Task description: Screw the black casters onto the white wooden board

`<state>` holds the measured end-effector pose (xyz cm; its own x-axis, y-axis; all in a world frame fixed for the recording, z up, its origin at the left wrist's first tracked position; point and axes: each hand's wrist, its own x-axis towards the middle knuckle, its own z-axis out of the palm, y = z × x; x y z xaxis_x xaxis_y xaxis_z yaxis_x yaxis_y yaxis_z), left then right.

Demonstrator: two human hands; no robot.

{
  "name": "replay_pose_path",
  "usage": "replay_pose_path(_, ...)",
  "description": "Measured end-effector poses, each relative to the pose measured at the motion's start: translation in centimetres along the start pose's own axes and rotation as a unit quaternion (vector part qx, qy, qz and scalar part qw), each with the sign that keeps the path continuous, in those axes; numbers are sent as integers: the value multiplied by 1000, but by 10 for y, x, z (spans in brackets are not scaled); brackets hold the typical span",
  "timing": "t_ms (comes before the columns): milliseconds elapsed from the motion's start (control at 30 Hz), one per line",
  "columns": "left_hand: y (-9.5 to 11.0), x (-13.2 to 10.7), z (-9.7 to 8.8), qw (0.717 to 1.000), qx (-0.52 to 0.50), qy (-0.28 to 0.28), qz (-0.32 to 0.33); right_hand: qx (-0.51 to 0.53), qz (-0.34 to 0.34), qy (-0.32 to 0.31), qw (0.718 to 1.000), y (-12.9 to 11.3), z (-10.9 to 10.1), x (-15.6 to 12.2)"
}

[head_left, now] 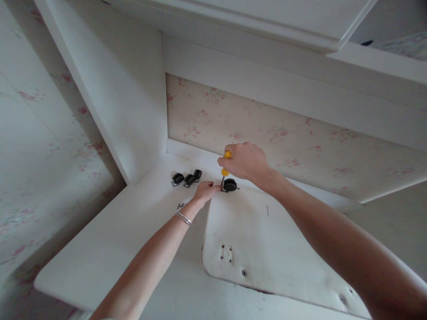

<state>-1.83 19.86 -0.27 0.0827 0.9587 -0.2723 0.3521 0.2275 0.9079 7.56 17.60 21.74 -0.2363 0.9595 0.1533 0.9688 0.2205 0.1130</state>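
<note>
My right hand (246, 161) is wrapped round the yellow handle of a screwdriver (225, 171), held upright with its shaft pointing down. The tip meets the plate of a black caster wheel (230, 185) at the far left corner of a worn white board (253, 240). Low beside that plate, my left hand (207, 192) has its fingers pinched against the plate's edge; whether a screw is between them is hidden. A silver bangle circles the left wrist.
Several loose black casters (189, 179) stand on the white desk (110, 240) left of the board, near a small pile of dark screws (180, 206). Screw holes (227, 253) mark the board's near left corner. A white side panel (123, 102) rises at left, and a cabinet overhangs above.
</note>
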Motion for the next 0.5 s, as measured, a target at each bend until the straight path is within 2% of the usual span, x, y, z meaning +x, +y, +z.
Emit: replay_pose_path(500, 3, -3, -1, 1000, 12, -6, 1, 1, 2, 6, 1000, 6, 0, -3)
